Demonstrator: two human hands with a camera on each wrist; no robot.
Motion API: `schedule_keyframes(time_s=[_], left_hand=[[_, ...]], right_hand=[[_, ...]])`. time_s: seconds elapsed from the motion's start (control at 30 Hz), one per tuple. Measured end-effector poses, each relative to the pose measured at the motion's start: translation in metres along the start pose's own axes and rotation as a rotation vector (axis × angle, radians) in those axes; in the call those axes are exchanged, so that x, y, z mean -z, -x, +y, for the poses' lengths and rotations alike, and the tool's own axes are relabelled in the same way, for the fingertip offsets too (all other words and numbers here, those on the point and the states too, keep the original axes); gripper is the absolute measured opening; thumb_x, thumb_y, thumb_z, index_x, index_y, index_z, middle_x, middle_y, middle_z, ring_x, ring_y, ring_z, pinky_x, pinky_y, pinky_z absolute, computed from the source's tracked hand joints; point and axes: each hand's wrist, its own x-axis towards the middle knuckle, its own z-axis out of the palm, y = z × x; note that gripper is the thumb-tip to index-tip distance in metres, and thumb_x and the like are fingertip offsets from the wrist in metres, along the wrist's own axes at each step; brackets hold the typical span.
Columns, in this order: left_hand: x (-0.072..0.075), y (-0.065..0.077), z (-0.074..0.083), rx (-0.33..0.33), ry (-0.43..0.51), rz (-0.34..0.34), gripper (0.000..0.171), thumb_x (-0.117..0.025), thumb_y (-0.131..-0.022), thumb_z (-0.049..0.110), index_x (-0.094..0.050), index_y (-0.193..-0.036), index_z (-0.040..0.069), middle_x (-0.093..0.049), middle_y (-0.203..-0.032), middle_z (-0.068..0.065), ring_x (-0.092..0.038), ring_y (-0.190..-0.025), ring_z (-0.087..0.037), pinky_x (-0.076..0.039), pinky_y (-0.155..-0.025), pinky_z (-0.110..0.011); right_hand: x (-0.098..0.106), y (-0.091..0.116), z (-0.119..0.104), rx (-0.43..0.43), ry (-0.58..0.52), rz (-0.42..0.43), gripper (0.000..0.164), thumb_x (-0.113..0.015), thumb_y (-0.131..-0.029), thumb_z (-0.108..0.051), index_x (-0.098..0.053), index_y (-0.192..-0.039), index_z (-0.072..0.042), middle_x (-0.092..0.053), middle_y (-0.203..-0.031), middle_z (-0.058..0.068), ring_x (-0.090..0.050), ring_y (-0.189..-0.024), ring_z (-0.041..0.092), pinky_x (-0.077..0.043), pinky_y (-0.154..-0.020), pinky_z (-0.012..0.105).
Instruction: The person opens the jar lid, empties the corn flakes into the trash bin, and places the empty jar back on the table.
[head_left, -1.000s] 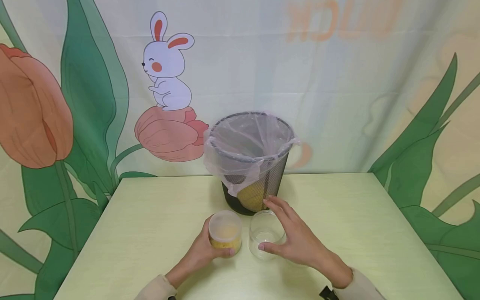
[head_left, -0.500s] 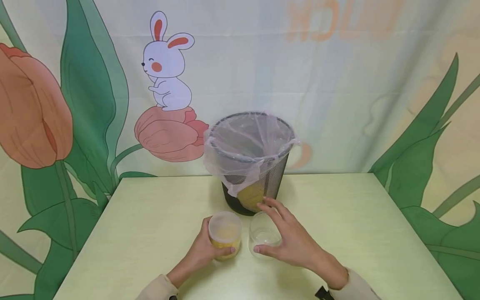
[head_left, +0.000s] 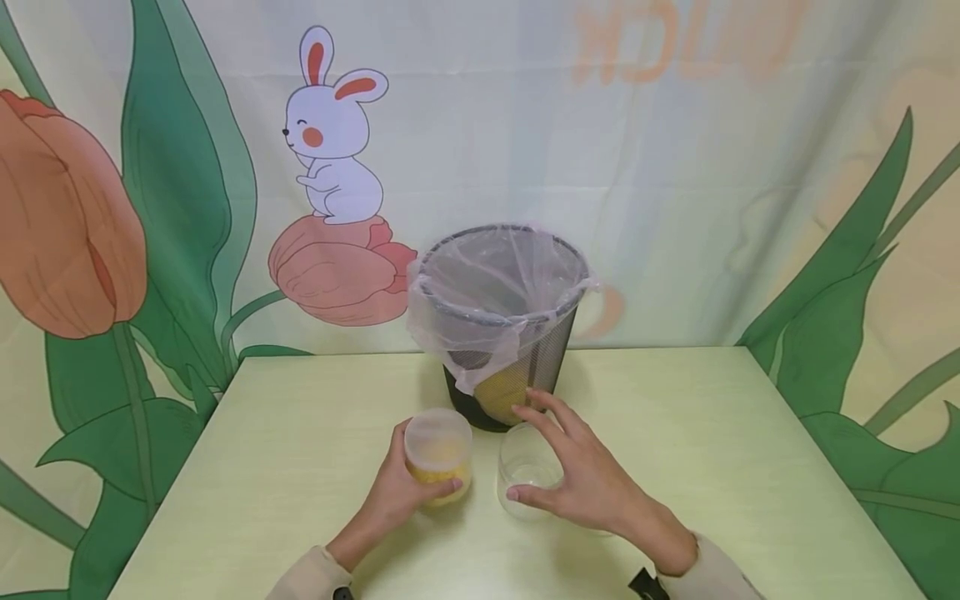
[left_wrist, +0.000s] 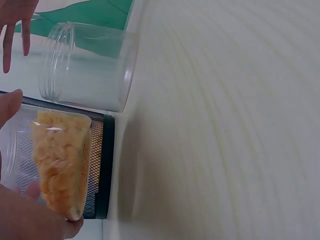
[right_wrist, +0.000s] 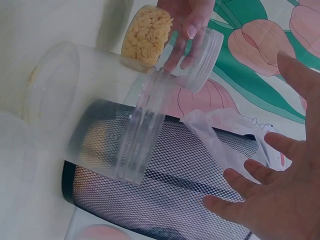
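Note:
My left hand (head_left: 397, 483) grips a clear jar (head_left: 438, 446) with a pale translucent lid, partly filled with yellow flakes. In the right wrist view the flakes (right_wrist: 147, 35) are heaped to one side, and the left hand wraps the jar. To its right on the table stands a second clear jar (head_left: 519, 467), without a lid; its threaded mouth shows in the left wrist view. My right hand (head_left: 596, 475) is spread around this jar's right side, thumb in front and fingers behind. In the right wrist view those fingers (right_wrist: 240, 182) are apart from the jar.
Behind the jars stands a black mesh bin (head_left: 551, 350) lined with a translucent bag (head_left: 480, 333); something yellow shows through its mesh. A round clear piece (right_wrist: 15, 165) lies beside the lidless jar. A printed curtain (head_left: 675, 208) hangs behind the pale table (head_left: 300, 433).
My left hand has moved the lidded jar slightly left and away from me. The right hand has come a little left, closer around the lidless jar, which stays in place.

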Motion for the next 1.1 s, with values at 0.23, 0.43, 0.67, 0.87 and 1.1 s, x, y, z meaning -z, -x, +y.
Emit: schedule_keyframes(time_s=[0.23,0.43,0.67,0.87,1.1], left_hand=[[0.003,0.001,0.004,-0.013,0.026,0.008,0.101,-0.091,-0.064,0.014,-0.032,-0.146,0.020,-0.054,-0.132,-0.011,-0.054,-0.118,-0.028,-0.043,-0.099,-0.041],[0.007,0.002,0.011,-0.048,-0.046,0.036,0.104,-0.092,-0.063,0.020,-0.031,-0.147,0.023,-0.054,-0.132,-0.011,-0.055,-0.117,-0.029,-0.045,-0.097,-0.043],[0.011,0.003,0.024,-0.154,-0.126,0.073,0.106,-0.094,-0.059,0.025,-0.033,-0.146,0.025,-0.055,-0.131,-0.005,-0.056,-0.115,-0.024,-0.045,-0.097,-0.044],[0.015,0.008,0.042,-0.204,-0.154,0.082,0.106,-0.094,-0.059,0.026,-0.034,-0.146,0.025,-0.054,-0.132,-0.003,-0.055,-0.115,-0.024,-0.045,-0.097,-0.047],[0.018,0.012,0.064,-0.273,-0.282,0.114,0.104,-0.093,-0.060,0.032,-0.035,-0.146,0.024,-0.049,-0.134,-0.006,-0.054,-0.116,-0.026,-0.046,-0.094,-0.050]], right_hand=[[0.007,-0.001,-0.003,0.013,0.011,0.021,0.086,-0.077,-0.076,-0.057,-0.040,-0.148,-0.028,-0.028,-0.160,0.001,-0.039,-0.142,0.030,-0.044,-0.104,0.055],[0.013,-0.006,-0.005,0.050,0.033,0.033,0.087,-0.076,-0.077,-0.056,-0.038,-0.149,-0.026,-0.027,-0.160,0.003,-0.039,-0.142,0.031,-0.045,-0.103,0.055],[0.023,-0.013,-0.011,0.094,0.041,0.050,0.089,-0.077,-0.077,-0.055,-0.036,-0.150,-0.025,-0.028,-0.159,0.002,-0.042,-0.140,0.029,-0.047,-0.102,0.052],[0.030,-0.017,-0.018,0.106,0.035,0.059,0.090,-0.079,-0.076,-0.051,-0.034,-0.151,-0.029,-0.028,-0.159,0.001,-0.044,-0.138,0.026,-0.048,-0.102,0.051],[0.033,-0.018,-0.021,0.148,0.041,0.084,0.092,-0.081,-0.076,-0.049,-0.033,-0.152,-0.026,-0.030,-0.158,0.005,-0.047,-0.136,0.027,-0.049,-0.100,0.050]])
